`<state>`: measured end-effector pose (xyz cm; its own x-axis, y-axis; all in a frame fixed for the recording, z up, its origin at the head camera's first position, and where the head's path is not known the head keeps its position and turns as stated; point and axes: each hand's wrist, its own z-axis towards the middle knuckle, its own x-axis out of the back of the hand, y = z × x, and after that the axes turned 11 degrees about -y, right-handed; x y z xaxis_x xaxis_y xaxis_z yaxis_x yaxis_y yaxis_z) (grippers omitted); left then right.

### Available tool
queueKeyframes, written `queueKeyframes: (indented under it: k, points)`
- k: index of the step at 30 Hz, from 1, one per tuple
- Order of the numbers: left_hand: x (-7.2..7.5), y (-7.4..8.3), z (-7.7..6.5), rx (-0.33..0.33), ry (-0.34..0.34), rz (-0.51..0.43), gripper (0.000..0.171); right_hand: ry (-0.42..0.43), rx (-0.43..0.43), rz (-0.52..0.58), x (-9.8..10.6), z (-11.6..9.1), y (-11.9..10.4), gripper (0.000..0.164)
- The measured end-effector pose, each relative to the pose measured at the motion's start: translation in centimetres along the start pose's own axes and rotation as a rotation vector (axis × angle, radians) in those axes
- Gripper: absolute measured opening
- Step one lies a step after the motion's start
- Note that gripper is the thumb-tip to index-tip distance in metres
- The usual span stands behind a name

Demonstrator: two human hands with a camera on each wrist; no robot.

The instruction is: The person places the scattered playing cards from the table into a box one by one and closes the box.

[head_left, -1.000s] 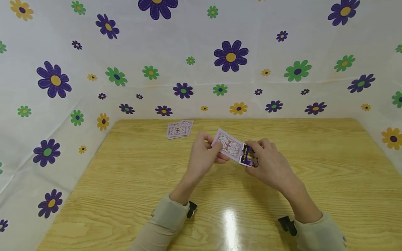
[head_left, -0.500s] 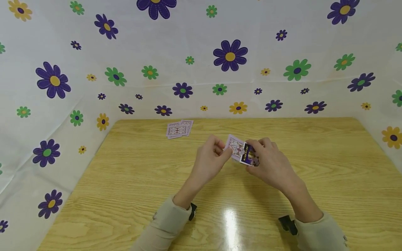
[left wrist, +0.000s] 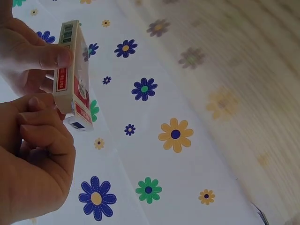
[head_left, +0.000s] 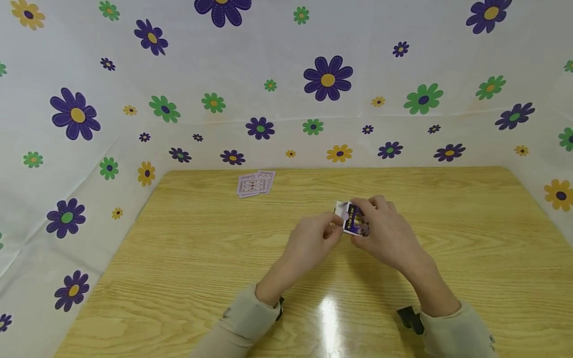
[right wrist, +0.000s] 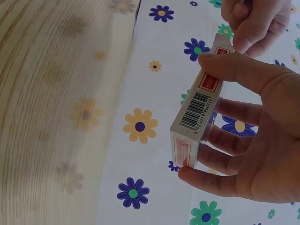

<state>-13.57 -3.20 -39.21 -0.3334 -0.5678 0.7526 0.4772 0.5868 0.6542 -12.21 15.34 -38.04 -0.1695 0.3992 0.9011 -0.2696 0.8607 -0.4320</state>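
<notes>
My right hand (head_left: 389, 236) grips a playing card box (head_left: 353, 221) from its right side, thumb along one narrow edge and fingers around the other, as the right wrist view shows. A barcode and red labels mark that narrow side of the box (right wrist: 194, 112); its broad face is dark purple. The white flap (head_left: 339, 208) stands out from the left end. At that end is my left hand (head_left: 311, 241), fingers curled, thumb and index finger pinching the box's near corner. In the left wrist view those curled fingers (left wrist: 44, 133) partly cover the lower end.
Several face-down playing cards (head_left: 252, 185) lie in an overlapping spread at the table's back left. The wooden table (head_left: 179, 258) is bordered at the back and sides by a white flowered cloth (head_left: 277, 59).
The left hand has moved right to the box. The patterned playing cards it was holding have slid into the box, and the white flap now shows. The right hand has stayed nearly still.
</notes>
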Motion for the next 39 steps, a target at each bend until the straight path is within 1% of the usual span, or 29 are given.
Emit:
queueKeyframes:
  k: [3, 5, 11, 14, 18, 21, 23, 25, 28, 33, 36, 38, 39]
  points:
    - [-0.3, 0.0, 0.0, -0.025, -0.007, 0.063, 0.020, 0.001, -0.005, -0.014, 0.1, 0.0, 0.1, 0.070]
    - [-0.4, 0.1, 0.0, -0.032, -0.005, 0.082, 0.021, 0.001, -0.007, -0.022, 0.1, 0.0, 0.1, 0.070]
    - [-0.3, 0.1, -0.2, -0.037, -0.021, 0.074, 0.023, -0.005, -0.007, -0.018, 0.2, -0.1, 0.2, 0.070]
    - [0.0, 0.1, -0.2, -0.038, -0.034, 0.042, 0.023, -0.007, -0.005, -0.010, 0.2, 0.0, 0.3, 0.070]
    - [0.5, -0.3, -0.1, -0.054, -0.026, -0.016, 0.023, -0.009, -0.008, 0.010, 0.4, 0.0, 0.4, 0.070]
    - [1.2, -0.9, 0.0, -0.059, -0.018, -0.083, 0.021, -0.013, -0.013, 0.024, 0.5, 0.0, 0.5, 0.071]
    - [1.7, -1.4, 0.0, -0.051, -0.009, -0.134, 0.019, -0.015, -0.019, 0.027, 0.5, 0.0, 0.5, 0.071]
    - [2.5, -1.9, 0.0, -0.034, 0.005, -0.183, 0.018, -0.017, -0.025, 0.030, 0.6, 0.0, 0.5, 0.072]
    - [3.6, -2.9, 0.2, 0.007, 0.050, -0.226, 0.018, -0.021, -0.031, 0.029, 0.7, 0.0, 0.5, 0.072]
    - [5.5, -5.2, 0.8, 0.095, 0.119, -0.306, 0.019, -0.028, -0.037, 0.029, 0.6, -0.1, 0.5, 0.072]
    - [6.6, -6.9, 1.4, 0.155, 0.141, -0.301, 0.022, -0.031, -0.039, 0.033, 0.5, 0.0, 0.5, 0.072]
    - [7.3, -8.1, 1.9, 0.194, 0.156, -0.265, 0.024, -0.031, -0.037, 0.035, 0.5, 0.0, 0.4, 0.073]
    - [7.6, -8.7, 2.2, 0.225, 0.156, -0.251, 0.026, -0.031, -0.034, 0.036, 0.4, 0.1, 0.4, 0.072]
